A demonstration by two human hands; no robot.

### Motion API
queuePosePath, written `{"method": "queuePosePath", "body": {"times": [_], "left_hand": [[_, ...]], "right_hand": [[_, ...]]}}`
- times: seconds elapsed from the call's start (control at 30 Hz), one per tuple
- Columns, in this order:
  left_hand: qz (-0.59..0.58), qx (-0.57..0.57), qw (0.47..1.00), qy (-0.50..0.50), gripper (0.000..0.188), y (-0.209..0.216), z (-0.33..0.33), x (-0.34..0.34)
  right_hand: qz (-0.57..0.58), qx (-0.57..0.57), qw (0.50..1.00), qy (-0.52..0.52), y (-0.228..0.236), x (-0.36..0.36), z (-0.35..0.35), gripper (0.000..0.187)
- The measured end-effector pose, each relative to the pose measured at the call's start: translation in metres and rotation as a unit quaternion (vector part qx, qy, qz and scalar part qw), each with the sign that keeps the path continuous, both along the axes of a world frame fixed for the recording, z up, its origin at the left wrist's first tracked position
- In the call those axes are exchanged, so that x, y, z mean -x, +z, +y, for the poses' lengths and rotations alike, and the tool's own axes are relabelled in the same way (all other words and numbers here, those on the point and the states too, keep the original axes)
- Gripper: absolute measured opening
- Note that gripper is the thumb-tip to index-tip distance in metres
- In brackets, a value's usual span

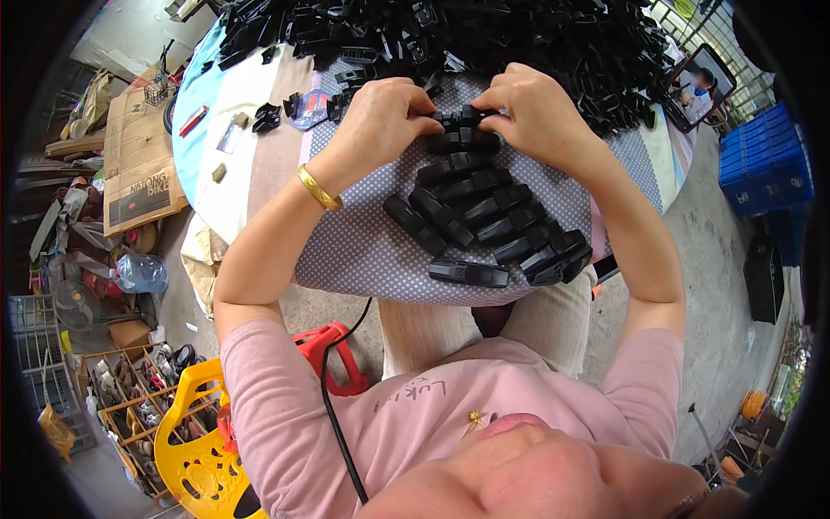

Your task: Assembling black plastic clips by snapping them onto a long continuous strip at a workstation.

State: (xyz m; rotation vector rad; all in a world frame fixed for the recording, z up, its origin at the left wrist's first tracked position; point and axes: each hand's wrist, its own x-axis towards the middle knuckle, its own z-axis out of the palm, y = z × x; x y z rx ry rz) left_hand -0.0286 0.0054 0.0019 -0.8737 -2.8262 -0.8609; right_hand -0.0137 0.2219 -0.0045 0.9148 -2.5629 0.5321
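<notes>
Dotted grey cloth (346, 259) covers the near half of the round table (203, 177), where someone sits working with bare hands. Close to the worker, left of the table and below it, is a yellow openwork plastic chair (166, 454).

At the table's near edge, a long black plastic block (469, 273) lies crosswise on the dots. From there a loose double line of thick, ribbed black plastic blocks (484, 182) runs up toward the table's middle, many touching their neighbours.

At the head of that line, near the table's middle, the left hand (389, 112), a gold bangle (320, 188) on its wrist, pinches one end of a narrow black plastic piece (460, 118) between thumb and fingers; the right hand (534, 108) pinches the other end likewise. From where I stand, the step looks like lining up or pressing this piece into place. I'd judge the next move calls for even pressure from both thumbs, then an unhurried release that doesn't knock the line askew.

Across the table's far side spreads a great heap of loose black plastic parts (380, 30), and a lit phone (700, 91) leans by its right edge. Off to the table's right stand stacked blue plastic crates (765, 160).
</notes>
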Motion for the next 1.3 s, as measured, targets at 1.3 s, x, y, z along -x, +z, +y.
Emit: {"method": "queuePosePath", "body": {"times": [1.3], "left_hand": [[0.009,-0.177,0.978,0.11,0.027,0.017,-0.045,0.048]], "right_hand": [[-0.189,0.116,0.971,0.094,-0.018,0.022,-0.019,0.025]]}}
